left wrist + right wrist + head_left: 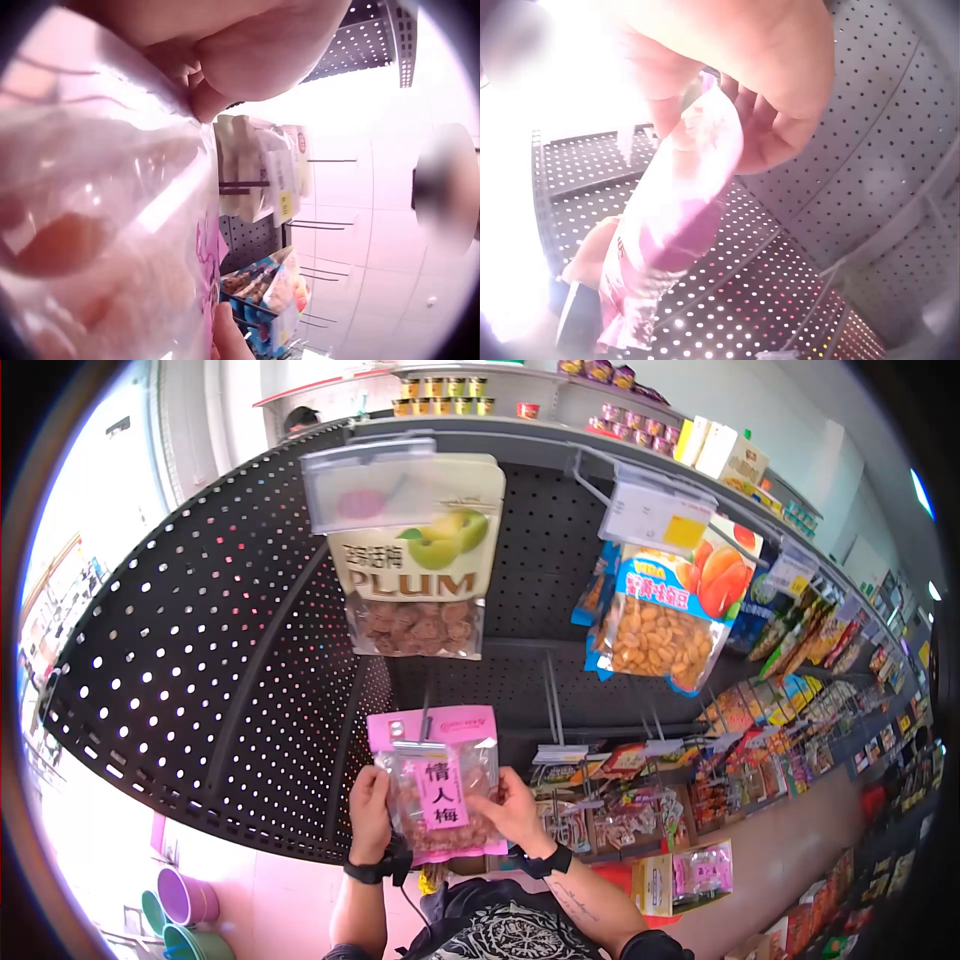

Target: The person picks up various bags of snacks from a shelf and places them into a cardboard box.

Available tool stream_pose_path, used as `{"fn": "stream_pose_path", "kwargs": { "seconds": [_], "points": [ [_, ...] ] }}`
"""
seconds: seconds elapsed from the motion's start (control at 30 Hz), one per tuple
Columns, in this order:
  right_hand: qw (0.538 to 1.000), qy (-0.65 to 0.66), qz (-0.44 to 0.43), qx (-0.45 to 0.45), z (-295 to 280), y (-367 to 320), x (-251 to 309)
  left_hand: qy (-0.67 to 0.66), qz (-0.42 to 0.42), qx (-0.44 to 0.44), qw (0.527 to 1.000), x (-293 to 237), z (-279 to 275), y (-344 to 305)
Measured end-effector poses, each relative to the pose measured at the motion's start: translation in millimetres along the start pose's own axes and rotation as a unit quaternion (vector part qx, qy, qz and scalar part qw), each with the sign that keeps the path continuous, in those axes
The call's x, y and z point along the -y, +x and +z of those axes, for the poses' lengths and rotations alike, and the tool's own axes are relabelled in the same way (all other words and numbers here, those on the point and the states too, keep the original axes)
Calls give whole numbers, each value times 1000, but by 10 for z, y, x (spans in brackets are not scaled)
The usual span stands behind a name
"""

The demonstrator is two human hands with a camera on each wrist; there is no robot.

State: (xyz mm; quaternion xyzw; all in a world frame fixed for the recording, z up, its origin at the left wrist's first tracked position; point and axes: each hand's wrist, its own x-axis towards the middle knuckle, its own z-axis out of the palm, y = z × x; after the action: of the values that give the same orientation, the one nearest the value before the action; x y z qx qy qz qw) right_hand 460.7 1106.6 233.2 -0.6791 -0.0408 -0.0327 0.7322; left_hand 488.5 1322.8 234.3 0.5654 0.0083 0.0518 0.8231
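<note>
A pink and clear bag [440, 800] of dried fruit is held upright at a metal hook with a small tag at the front of the black rack. The left hand [370, 812] grips the bag's left edge; in the left wrist view that hand [255, 52] pinches the clear plastic [97, 225]. On the right side, the other hand [513, 810] holds the bag's edge with its thumb over the front. The right wrist view has this hand [742, 75] curled round the edge of the pink bag [679, 202].
Above hangs a PLUM bag [420, 580], with blue nut bags [665, 620] to its right. Perforated black panels [200, 620] rise at the left. More snack packs [640, 820] fill the lower right rack. Purple and green buckets [187, 898] stand at the lower left.
</note>
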Motion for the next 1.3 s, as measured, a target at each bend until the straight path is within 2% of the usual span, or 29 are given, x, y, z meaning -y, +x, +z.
{"fn": "stream_pose_path", "kwargs": {
  "seconds": [0.07, 0.2, 0.27, 0.33, 0.37, 0.43, 0.47, 0.5, 0.53, 0.57, 0.6, 0.63, 0.67, 0.7, 0.73, 0.77, 0.8, 0.83, 0.9, 0.93, 0.97, 1.0, 1.07, 1.1, 1.13, 1.17, 1.2, 1.27, 1.3],
  "points": [
    [1000, -22, -2, -11, 28, -148, 4, 5, 10, -4, 1000, -57, -38, -145],
    [996, -26, 15, 79, -38, -262, -59, 58, -18, -31, 998, -10, -211, -259],
    [995, -49, 41, 71, -76, -215, 6, 10, -32, 4, 999, -74, -161, -302],
    [993, -88, -51, 56, -118, -116, 89, 14, 12, -84, 996, -4, -90, -299],
    [989, -123, -66, 55, -156, -107, 156, 137, 63, -70, 986, 108, -202, -276],
    [982, -153, -96, 56, -192, -146, 202, 32, 9, -68, 997, 197, -270, -191],
    [983, -144, -88, 68, -227, -199, 164, 193, 73, -8, 979, 416, -508, -159],
    [989, -113, -17, 90, -305, -302, 229, 338, 152, 30, 928, 631, -742, -129],
    [989, -78, 53, 114, -388, -406, 296, 322, 117, 33, 939, 671, -583, -193],
    [988, -97, 37, 116, -446, -494, 10, 307, 82, 35, 947, 708, -426, -259],
    [986, -117, 22, 121, -530, -586, -358, 54, -96, 38, 993, 719, -141, -395],
    [978, -143, 24, 148, -697, -721, -393, 63, -112, 96, 987, 763, 72, -506],
    [961, -195, 44, 189, -942, -885, -440, 70, -150, 44, 985, 855, 319, -706],
    [956, -216, 35, 197, -1134, -1033, -696, 82, -172, 99, 977, 940, 471, -792],
    [958, -229, 55, 166, -1462, -1252, -407, 94, -195, 153, 964, 1082, 602, -861],
    [970, -167, 67, 166, -1769, -1422, -531, 115, -198, 200, 953, 1230, 773, -912],
    [992, -100, 38, 74, -2029, -1642, -542, 136, -203, 247, 938, 1341, 971, -971],
    [989, -126, 54, 56, -2379, -1850, -772, 217, -184, 306, 909, 1372, 1271, -1061],
    [962, -215, 168, -4, -3046, -2332, -85, 290, -122, 395, 863, 1356, 2085, -1349],
    [978, -138, 123, -93, -3322, -2621, -478, 285, -80, 424, 856, 1268, 2514, -1537],
    [974, -103, 90, -179, -3562, -2918, -399, 309, -41, 476, 822, 1106, 2920, -1654],
    [956, -97, 173, -214, -3821, -3206, -153, 333, -5, 516, 789, 906, 3295, -1774],
    [898, 112, 155, -397, -4215, -3755, -502, 243, 48, 614, 749, 552, 3923, -1968],
    [876, -83, 75, -469, -4493, -4108, -927, 126, 56, 654, 744, 374, 4193, -2065],
    [840, -18, 206, -501, -4825, -4516, -1297, 5, 95, 696, 712, 74, 4556, -2187],
    [806, 85, 144, -568, -4831, -4540, -1237, -144, 87, 702, 692, -39, 4791, -2308],
    [780, 117, 156, -595, -4876, -4573, -1131, -288, 55, 693, 658, -208, 5055, -2455],
    [795, 123, 141, -576, -5013, -4501, -1217, -406, 3, 700, 587, -418, 5306, -2705],
    [749, 150, 179, -621, -5107, -4515, -1337, -436, -19, 700, 566, -495, 5369, -2812]
  ]
}}
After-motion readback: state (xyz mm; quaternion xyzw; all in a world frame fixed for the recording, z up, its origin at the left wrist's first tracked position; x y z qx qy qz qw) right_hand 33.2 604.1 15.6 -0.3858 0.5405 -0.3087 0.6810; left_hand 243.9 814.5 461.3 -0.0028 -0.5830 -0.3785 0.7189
